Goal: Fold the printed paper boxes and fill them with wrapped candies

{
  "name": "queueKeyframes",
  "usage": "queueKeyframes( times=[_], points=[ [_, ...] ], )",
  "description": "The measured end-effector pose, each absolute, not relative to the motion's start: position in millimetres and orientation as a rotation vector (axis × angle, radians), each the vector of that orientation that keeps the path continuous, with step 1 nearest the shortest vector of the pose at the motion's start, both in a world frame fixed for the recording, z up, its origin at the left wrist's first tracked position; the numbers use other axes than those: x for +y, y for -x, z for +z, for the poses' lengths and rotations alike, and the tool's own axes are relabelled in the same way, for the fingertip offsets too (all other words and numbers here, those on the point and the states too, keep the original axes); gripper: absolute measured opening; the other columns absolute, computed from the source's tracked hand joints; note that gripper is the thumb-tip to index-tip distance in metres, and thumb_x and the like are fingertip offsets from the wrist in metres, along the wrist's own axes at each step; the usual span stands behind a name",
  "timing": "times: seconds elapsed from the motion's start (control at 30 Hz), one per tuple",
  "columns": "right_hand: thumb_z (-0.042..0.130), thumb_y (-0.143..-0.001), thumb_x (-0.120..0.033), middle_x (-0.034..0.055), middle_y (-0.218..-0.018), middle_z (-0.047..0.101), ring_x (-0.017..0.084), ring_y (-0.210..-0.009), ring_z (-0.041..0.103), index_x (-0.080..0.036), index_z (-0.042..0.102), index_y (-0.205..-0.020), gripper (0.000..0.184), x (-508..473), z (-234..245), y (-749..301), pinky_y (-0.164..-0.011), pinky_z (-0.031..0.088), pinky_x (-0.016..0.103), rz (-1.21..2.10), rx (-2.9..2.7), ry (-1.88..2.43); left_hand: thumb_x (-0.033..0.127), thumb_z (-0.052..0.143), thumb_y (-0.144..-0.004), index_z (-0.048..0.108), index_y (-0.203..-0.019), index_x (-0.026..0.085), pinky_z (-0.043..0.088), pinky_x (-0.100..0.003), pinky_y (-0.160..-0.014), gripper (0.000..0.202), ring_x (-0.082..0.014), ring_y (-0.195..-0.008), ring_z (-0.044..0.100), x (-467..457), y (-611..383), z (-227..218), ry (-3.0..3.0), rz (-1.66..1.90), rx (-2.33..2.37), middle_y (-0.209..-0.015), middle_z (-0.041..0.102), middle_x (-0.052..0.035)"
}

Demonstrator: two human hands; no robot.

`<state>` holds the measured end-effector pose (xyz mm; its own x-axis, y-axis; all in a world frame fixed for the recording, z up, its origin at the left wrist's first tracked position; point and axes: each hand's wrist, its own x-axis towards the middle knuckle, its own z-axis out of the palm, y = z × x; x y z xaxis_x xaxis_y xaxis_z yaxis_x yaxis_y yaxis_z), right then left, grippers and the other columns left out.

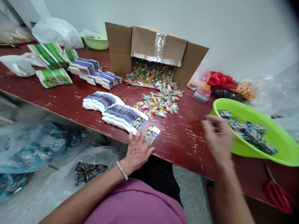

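Note:
My left hand (138, 150) lies at the near edge of the dark red table (182, 137), its fingers closed on a small printed card packet (152, 134). Just beyond it lie fanned stacks of flat printed cards (116, 111). My right hand (218, 138) is blurred by motion and hovers at the left rim of a lime green basin (277, 155) holding several dark printed packets (249, 130). Its fingers look loosely spread, with nothing visible in them. A heap of small colourful wrapped candies (161, 101) spills from a tipped cardboard box (151, 49).
Green and blue folded boxes (70, 67) are stacked at the far left, near a second green bowl (95, 42) and white bags. Red-handled scissors (279, 194) lie at the near right. Plastic bags of packets (90, 171) sit on the floor to the left.

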<state>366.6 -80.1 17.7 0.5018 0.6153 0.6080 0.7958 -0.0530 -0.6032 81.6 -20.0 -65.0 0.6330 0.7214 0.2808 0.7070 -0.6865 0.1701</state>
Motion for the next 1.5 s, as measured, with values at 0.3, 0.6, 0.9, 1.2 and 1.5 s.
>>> queueKeyframes(
  times=[0.3, 0.6, 0.9, 1.2, 1.5],
  points=[
    [0.07, -0.084, -0.045, 0.0088, -0.107, 0.06, 0.029, -0.098, 0.055, -0.025, 0.066, -0.099, 0.026, -40, -67, -244, -0.079, 0.044, 0.04, 0.26, -1.752, 2.098, 0.03, 0.057, -0.091, 0.059, -0.124, 0.022, 0.045, -0.04, -0.085, 0.034, -0.029, -0.105, 0.054, -16, -73, -37, -2.644, 0.254, 1.17, -0.114, 0.06, -0.0118],
    [0.069, -0.082, -0.025, 0.0079, -0.106, 0.057, 0.024, -0.097, 0.058, -0.021, 0.059, -0.109, 0.029, -60, -65, -248, -0.087, 0.049, 0.039, 0.372, -1.451, 1.73, 0.03, 0.065, -0.08, 0.065, -0.101, 0.018, 0.044, -0.033, -0.077, 0.024, -0.0253, -0.091, 0.061, 4, -72, -29, -2.259, 0.237, 1.184, -0.094, 0.066, -0.0063],
    [0.073, -0.081, -0.027, 0.0038, -0.094, 0.056, 0.021, -0.088, 0.057, -0.023, 0.067, -0.093, 0.014, -73, -24, -226, -0.076, 0.046, 0.033, 0.429, -1.636, 1.639, 0.031, 0.072, -0.071, 0.066, -0.087, 0.014, 0.042, -0.023, -0.059, 0.024, -0.0125, -0.064, 0.055, -15, -55, -31, -1.356, 0.407, 0.828, -0.075, 0.062, 0.0021],
    [0.071, -0.085, -0.021, -0.001, -0.075, 0.063, 0.014, -0.07, 0.058, -0.021, 0.066, -0.078, 0.009, -79, -3, -220, -0.067, 0.043, 0.025, 0.689, -1.691, 1.406, 0.033, 0.081, -0.063, 0.062, -0.088, 0.014, 0.048, -0.024, -0.054, 0.037, -0.0147, -0.058, 0.065, -12, -38, -29, -0.923, 0.039, 0.409, -0.075, 0.067, -0.0043],
    [0.061, -0.091, -0.026, -0.0037, -0.076, 0.061, 0.011, -0.065, 0.054, -0.021, 0.055, -0.087, 0.009, -87, 13, -222, -0.061, 0.041, 0.023, 1.057, -1.763, 1.322, 0.039, 0.085, -0.06, 0.064, -0.08, 0.013, 0.044, -0.019, -0.047, 0.039, -0.0101, -0.048, 0.058, -11, -39, -15, -1.082, 0.06, 0.479, -0.059, 0.062, 0.001]
  ],
)
